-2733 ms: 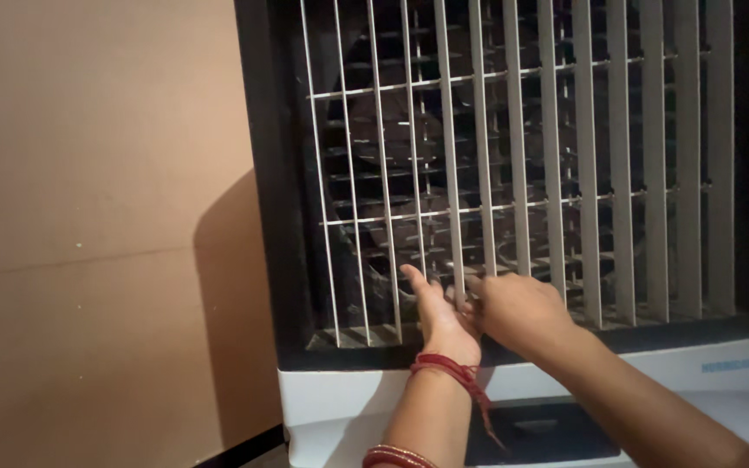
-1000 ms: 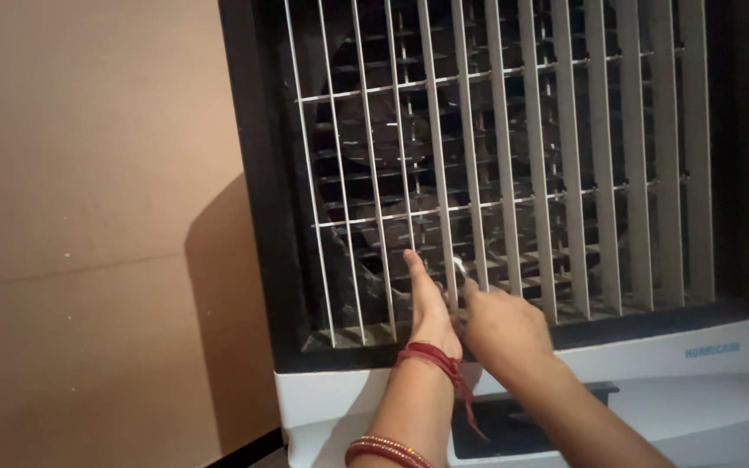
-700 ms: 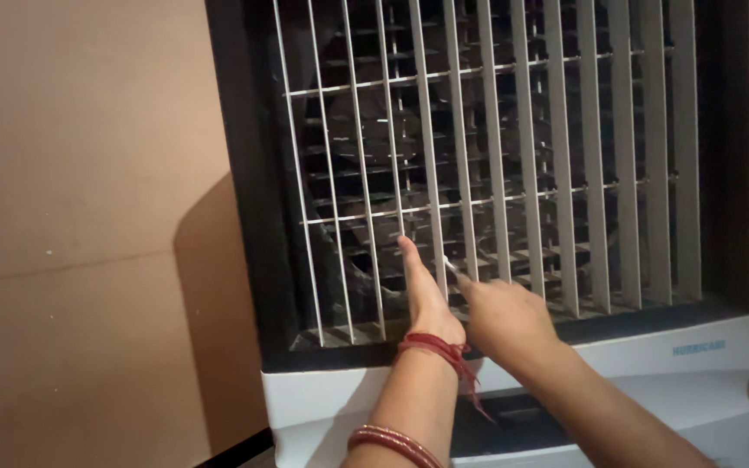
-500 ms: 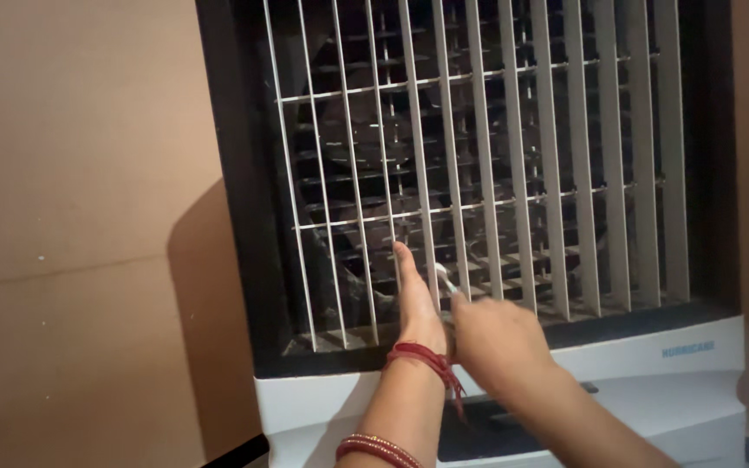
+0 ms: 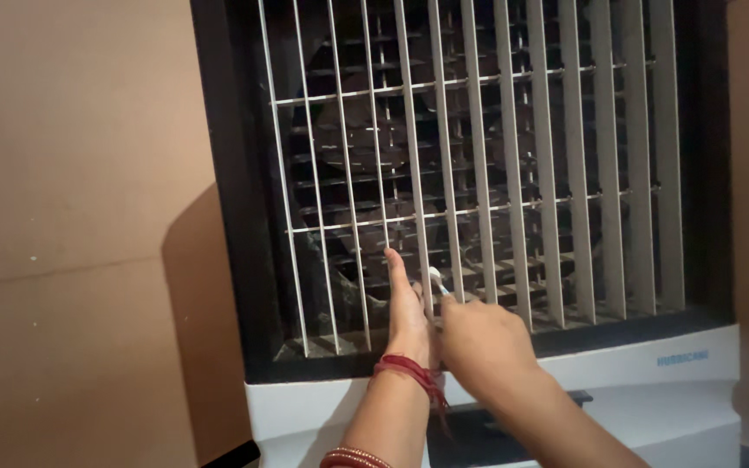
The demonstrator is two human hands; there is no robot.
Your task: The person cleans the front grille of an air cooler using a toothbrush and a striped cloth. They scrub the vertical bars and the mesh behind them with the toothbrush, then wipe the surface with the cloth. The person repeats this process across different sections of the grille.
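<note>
Near the lower left corner of the air cooler's grille (image 5: 478, 173), both hands are working close together. The left hand (image 5: 409, 316) is stretching flat and upright against the white vertical slats, with the fingers straight and together, so it is holding nothing; it seems to be steadying a slat or keeping it turned aside, so that the gap beside it stays reachable. The right hand (image 5: 483, 347) is closing into a loose fist around a small white-tipped tool (image 5: 436, 279), whose end is pointing up and left, just beside the left hand's fingers and touching or almost touching a slat. What kind of tool it is I cannot tell, because only the pale tip is showing above the knuckles.

Red thread bangles (image 5: 409, 373) are sitting on the left wrist, and a second band is showing lower on the forearm. Behind the slats, the dark fan housing (image 5: 374, 165) is showing through the thin wire guard. Under the grille, the white lower body of the cooler (image 5: 652, 390) is carrying a dark recessed panel (image 5: 470, 433), partly hidden by the forearms. To the left, a plain brown wall (image 5: 71, 234) is standing close beside the cooler's black frame.
</note>
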